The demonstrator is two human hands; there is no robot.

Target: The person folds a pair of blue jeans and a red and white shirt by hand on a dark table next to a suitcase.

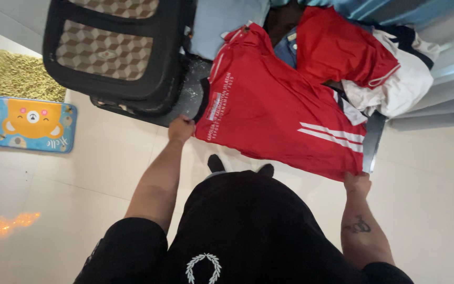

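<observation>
red jersey shirt with white stripes [277, 113] spread ahead, long axis left-right | left hand [181, 129] fisted on near-left hem corner | right hand [357, 183] pinching near-right corner | both equally near

The red shirt [274, 110] is big and bright red. It is spread out wide and flat, held up by its bottom edge at two corners — one corner on each side. It has white stripes near one corner and a block of small white writing near the other. Thin white lines run along its top end. That top end lies over a heap of other clothes — the lower edge hangs above the pale floor.
</observation>
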